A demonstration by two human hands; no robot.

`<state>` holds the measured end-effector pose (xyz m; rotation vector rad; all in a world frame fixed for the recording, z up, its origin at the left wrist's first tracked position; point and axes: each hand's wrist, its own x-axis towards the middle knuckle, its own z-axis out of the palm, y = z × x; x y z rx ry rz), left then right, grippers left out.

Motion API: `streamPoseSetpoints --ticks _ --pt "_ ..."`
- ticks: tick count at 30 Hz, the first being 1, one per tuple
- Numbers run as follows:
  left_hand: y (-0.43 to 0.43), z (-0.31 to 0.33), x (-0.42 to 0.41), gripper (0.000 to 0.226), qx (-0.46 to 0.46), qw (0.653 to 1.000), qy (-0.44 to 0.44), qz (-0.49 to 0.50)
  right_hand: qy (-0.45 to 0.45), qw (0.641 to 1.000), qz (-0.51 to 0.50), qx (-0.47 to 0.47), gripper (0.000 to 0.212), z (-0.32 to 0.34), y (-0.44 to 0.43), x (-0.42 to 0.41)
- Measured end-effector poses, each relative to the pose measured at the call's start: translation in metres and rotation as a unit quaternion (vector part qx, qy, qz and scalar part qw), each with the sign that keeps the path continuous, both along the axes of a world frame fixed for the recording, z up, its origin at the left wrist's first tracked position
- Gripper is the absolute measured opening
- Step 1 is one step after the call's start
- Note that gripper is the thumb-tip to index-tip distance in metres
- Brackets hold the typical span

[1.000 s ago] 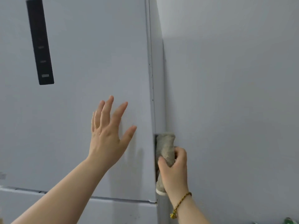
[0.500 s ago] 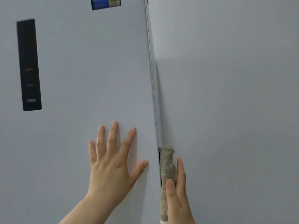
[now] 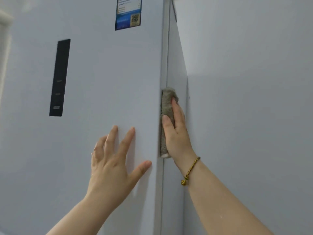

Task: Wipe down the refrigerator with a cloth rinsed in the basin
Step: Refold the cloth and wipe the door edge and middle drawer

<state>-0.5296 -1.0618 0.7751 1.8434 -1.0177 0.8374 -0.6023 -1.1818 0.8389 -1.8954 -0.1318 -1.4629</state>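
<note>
Refrigerator [image 3: 101,73] fills the head view, its pale door front facing me and its narrow right side running up beside the wall [image 3: 254,99]. My right hand [image 3: 176,131] lies flat with the fingers pressed together, holding the grey cloth [image 3: 166,106] against that side edge just behind the door; the cloth is folded long and stands upright along the seam. My left hand [image 3: 115,160] is spread wide, palm on the door front, gripping nothing, and it looks wet.

To do this stroke well, I judge I should keep the cloth pinned under the whole length of my fingers and run it straight along the edge, with even pressure so it does not roll or slip into the gap by the wall. The braced left hand should steady the door.

The fridge looks smooth and matt, with a dark control strip [image 3: 60,77] on the door and a blue label [image 3: 127,13] near the top. I cannot see any dirt on it.
</note>
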Motion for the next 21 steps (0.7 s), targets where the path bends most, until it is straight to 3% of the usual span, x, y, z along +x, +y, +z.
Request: streamPoseSetpoints --ticks 5,13,17,21 --pt "0.002 0.009 -0.010 0.081 -0.010 0.999 0.034 -0.015 -0.053 0.997 -0.022 -0.050 0.050 0.078 -0.018 0.011" --pt "0.001 0.017 -0.018 0.081 -0.009 0.998 0.054 -0.029 -0.041 0.993 -0.063 -0.091 0.051 0.192 -0.019 0.011" --pt "0.001 0.014 -0.016 0.082 -0.005 0.998 0.054 -0.021 -0.100 0.988 -0.037 -0.109 0.049 0.182 -0.011 0.014" --pt "0.002 0.012 -0.012 0.079 0.000 0.999 0.054 0.000 -0.142 0.971 -0.031 -0.191 0.049 0.124 -0.008 0.015"
